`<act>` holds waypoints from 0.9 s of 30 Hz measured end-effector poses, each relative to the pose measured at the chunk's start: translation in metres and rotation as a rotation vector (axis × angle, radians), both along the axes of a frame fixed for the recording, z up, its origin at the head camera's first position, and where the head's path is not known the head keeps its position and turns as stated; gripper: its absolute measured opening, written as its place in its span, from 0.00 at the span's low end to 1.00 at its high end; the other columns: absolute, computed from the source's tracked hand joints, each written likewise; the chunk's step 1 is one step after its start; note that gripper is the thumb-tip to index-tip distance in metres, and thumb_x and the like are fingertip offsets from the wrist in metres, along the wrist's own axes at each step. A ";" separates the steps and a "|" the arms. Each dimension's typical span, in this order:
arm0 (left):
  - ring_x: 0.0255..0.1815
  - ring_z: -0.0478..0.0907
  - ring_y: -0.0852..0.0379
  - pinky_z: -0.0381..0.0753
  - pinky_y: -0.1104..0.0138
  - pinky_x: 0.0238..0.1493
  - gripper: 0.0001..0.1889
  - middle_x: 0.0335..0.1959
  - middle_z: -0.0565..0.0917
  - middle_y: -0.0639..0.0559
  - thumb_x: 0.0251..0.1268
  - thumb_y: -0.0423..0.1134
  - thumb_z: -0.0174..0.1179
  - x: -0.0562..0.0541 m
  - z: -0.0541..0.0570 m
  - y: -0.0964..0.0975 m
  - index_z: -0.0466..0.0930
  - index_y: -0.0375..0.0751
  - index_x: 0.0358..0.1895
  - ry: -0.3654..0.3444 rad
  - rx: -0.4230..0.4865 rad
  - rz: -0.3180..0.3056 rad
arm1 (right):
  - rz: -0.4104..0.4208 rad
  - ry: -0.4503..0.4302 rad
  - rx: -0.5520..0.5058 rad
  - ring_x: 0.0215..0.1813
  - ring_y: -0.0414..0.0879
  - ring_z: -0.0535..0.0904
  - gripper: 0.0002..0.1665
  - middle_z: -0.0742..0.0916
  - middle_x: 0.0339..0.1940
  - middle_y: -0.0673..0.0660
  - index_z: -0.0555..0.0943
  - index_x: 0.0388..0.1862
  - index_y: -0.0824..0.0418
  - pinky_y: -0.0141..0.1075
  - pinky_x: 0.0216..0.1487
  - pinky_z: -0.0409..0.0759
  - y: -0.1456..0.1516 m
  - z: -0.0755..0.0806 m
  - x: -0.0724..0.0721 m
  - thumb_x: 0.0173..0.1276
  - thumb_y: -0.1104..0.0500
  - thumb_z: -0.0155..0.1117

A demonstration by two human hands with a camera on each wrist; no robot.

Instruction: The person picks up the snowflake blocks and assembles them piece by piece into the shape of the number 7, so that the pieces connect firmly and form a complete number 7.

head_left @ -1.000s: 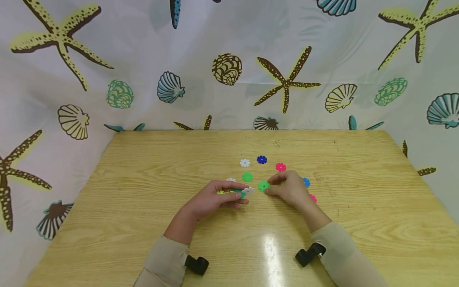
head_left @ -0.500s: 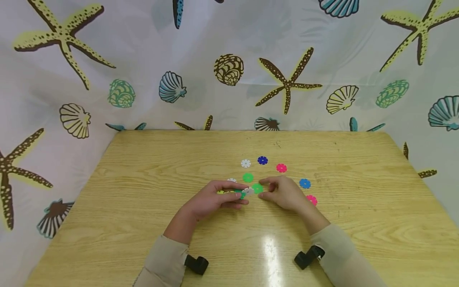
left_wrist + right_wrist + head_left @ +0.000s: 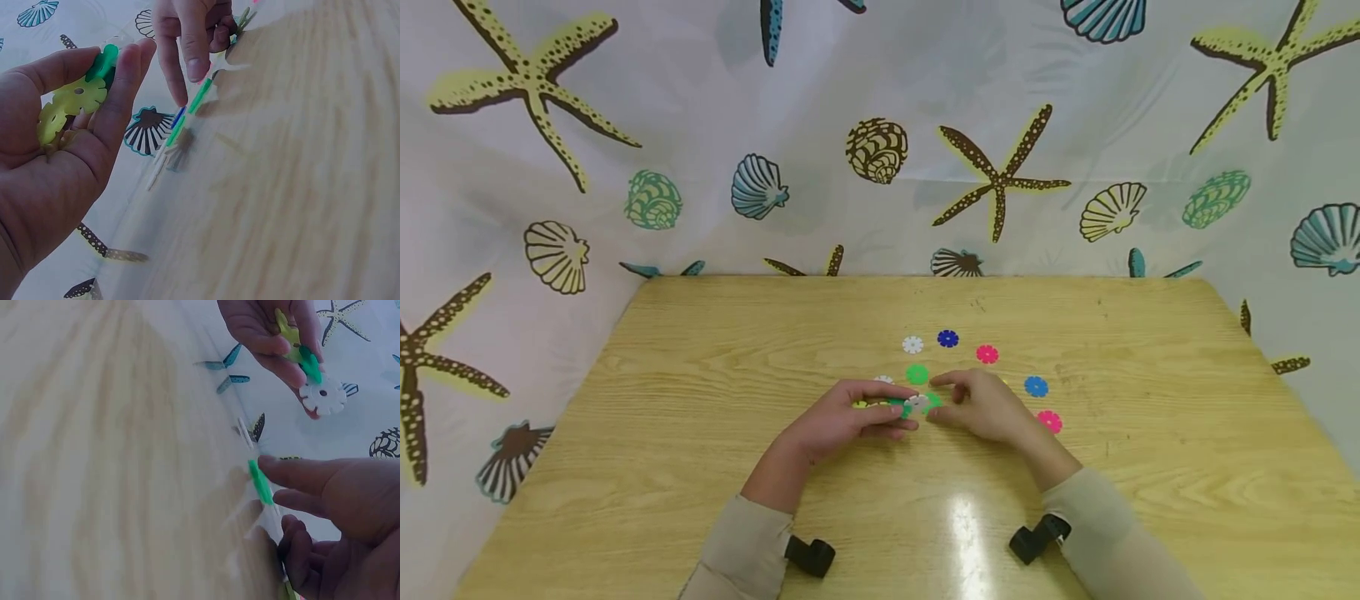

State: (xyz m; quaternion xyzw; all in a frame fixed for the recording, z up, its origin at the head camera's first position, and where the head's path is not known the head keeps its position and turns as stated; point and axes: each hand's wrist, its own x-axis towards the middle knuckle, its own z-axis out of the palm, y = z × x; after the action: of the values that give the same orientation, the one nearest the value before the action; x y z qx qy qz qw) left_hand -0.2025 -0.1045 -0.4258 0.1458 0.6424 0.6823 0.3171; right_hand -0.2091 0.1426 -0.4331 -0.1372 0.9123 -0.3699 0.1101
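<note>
My left hand (image 3: 838,417) holds a short chain of notched plastic building discs between thumb and fingers. In it are yellow discs (image 3: 78,94), a dark green disc (image 3: 310,365) and, at the free end, a white disc (image 3: 323,394). On the right, the index finger and thumb of my right hand (image 3: 988,406) are spread at a light green disc (image 3: 260,482) low over or on the table; whether they touch it is unclear. From above, the white disc partly hides this green one. Behind the hands lies another green disc (image 3: 917,374).
Loose discs lie flat on the wooden table (image 3: 700,350): a white one (image 3: 912,344), a dark blue one (image 3: 948,338), pink ones (image 3: 987,354), and a blue one (image 3: 1036,386). Another white disc (image 3: 883,380) is partly behind the left hand. A patterned cloth hangs behind.
My right hand has moved left, and the light green disc has shifted left with it, up to the white end of the chain. The left hand has hardly moved.
</note>
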 end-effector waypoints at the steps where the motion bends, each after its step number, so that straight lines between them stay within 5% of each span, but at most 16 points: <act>1: 0.52 0.87 0.49 0.86 0.61 0.56 0.20 0.59 0.76 0.37 0.71 0.35 0.60 0.000 0.000 0.000 0.77 0.32 0.63 -0.001 0.001 -0.001 | 0.008 -0.002 0.005 0.27 0.42 0.69 0.27 0.79 0.27 0.51 0.83 0.59 0.57 0.32 0.28 0.67 -0.001 0.000 0.000 0.62 0.52 0.74; 6: 0.52 0.87 0.50 0.86 0.61 0.56 0.20 0.58 0.76 0.38 0.71 0.36 0.61 0.000 -0.001 0.000 0.77 0.32 0.63 0.002 0.000 -0.003 | -0.040 -0.008 0.009 0.32 0.44 0.72 0.20 0.81 0.30 0.51 0.87 0.52 0.55 0.34 0.31 0.71 -0.006 -0.004 0.000 0.60 0.52 0.76; 13: 0.52 0.87 0.50 0.86 0.61 0.56 0.20 0.59 0.77 0.36 0.71 0.36 0.61 -0.001 -0.002 -0.002 0.77 0.32 0.63 0.010 -0.011 0.005 | -0.132 -0.006 -0.045 0.48 0.46 0.83 0.18 0.89 0.42 0.52 0.87 0.46 0.56 0.44 0.53 0.82 -0.005 -0.002 0.000 0.57 0.55 0.78; 23: 0.51 0.87 0.51 0.85 0.61 0.56 0.20 0.61 0.76 0.33 0.71 0.36 0.61 -0.001 -0.002 -0.001 0.78 0.32 0.63 0.021 -0.013 -0.005 | -0.220 -0.050 -0.155 0.31 0.42 0.85 0.11 0.90 0.37 0.54 0.89 0.43 0.59 0.34 0.34 0.85 0.002 0.002 -0.002 0.63 0.57 0.73; 27: 0.52 0.87 0.51 0.85 0.62 0.56 0.20 0.61 0.76 0.34 0.71 0.36 0.61 -0.002 -0.003 0.000 0.78 0.32 0.63 0.024 -0.017 -0.009 | -0.236 -0.106 -0.243 0.31 0.43 0.86 0.10 0.89 0.41 0.58 0.88 0.44 0.62 0.34 0.35 0.88 0.006 0.001 -0.002 0.65 0.60 0.72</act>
State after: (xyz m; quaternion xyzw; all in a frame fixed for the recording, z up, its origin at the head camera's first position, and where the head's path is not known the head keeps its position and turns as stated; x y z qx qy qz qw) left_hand -0.2045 -0.1049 -0.4285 0.1542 0.6513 0.6736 0.3134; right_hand -0.2110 0.1482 -0.4321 -0.0218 0.8636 -0.4944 0.0966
